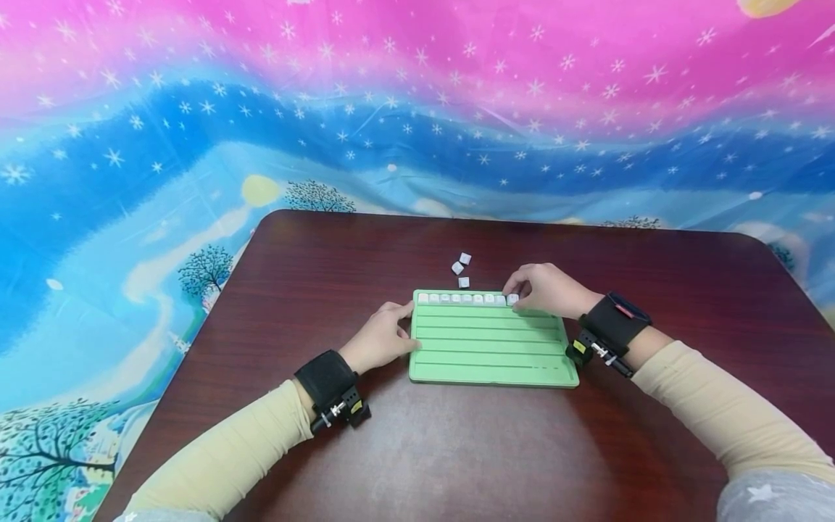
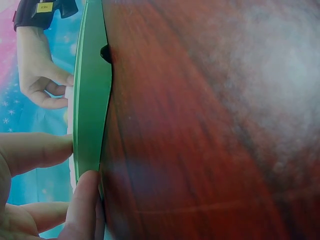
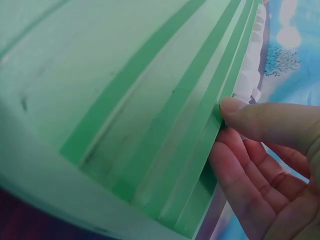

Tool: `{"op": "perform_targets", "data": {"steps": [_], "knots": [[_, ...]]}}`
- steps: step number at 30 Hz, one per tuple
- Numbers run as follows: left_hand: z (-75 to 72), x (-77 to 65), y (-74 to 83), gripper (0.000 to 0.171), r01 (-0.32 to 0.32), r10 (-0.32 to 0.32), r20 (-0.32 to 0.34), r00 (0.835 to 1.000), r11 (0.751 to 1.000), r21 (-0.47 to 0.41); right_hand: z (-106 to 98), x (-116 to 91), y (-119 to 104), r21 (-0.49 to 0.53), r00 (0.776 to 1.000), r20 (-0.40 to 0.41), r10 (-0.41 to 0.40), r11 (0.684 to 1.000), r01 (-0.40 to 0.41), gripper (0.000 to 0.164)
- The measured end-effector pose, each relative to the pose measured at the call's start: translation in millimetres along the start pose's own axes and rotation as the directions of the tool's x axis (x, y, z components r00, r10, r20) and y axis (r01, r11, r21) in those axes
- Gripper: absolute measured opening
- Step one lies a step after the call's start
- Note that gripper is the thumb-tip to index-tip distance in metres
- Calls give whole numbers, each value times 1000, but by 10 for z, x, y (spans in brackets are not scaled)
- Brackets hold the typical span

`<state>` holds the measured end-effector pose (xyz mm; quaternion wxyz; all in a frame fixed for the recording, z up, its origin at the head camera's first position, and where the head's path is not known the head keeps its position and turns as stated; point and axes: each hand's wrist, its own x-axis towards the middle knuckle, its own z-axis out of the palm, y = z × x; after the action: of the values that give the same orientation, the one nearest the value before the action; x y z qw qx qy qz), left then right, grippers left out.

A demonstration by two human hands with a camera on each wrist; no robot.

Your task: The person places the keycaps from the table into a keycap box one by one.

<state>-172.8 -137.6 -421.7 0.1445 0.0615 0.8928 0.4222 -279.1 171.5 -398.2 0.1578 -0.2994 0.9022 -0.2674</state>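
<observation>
A light green grooved tray [image 1: 489, 355] lies flat on the table, with a row of white keycaps [image 1: 457, 298] along its far groove. My left hand [image 1: 380, 335] holds the tray's left edge, its thumb low on the side and its fingers farther up; in the left wrist view, fingertips [image 2: 85, 192] rest against the green side wall. At the right end of the row, my right hand [image 1: 551, 288] pinches a white keycap [image 1: 512, 298] between thumb and fingers. The right wrist view shows that thumb [image 3: 237, 109] at the groove, with the keycap mostly hidden.
Three loose white keycaps [image 1: 464, 282] lie on the dark wooden table [image 1: 339, 254] just beyond the tray's far edge. A patterned cloth [image 1: 417, 130] hangs behind the table. Each wrist wears a black strap [image 1: 326, 378] with a small camera.
</observation>
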Motion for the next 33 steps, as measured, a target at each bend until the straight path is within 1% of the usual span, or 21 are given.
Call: {"op": "perform_targets", "data": {"steps": [6,14,23,33], "knots": [[2,5,6,79,-7,7,-3,1000,1000,-6,-15,-3,-12,-6,1000,5,0,1000,0,23],[-10,3,12,80,9,-9,0,1000,1000,-5,-23,-4,-18,-1,1000,2,20,1000,-20,20],[-14,7,11,80,5,-5,-3,1000,1000,7,-13,7,-25,-15,1000,-3,0,1000,0,21],[-2,-1,-3,80,-7,7,0,1000,1000,-6,-11,-8,-35,-8,1000,3,-3,1000,3,23]]}}
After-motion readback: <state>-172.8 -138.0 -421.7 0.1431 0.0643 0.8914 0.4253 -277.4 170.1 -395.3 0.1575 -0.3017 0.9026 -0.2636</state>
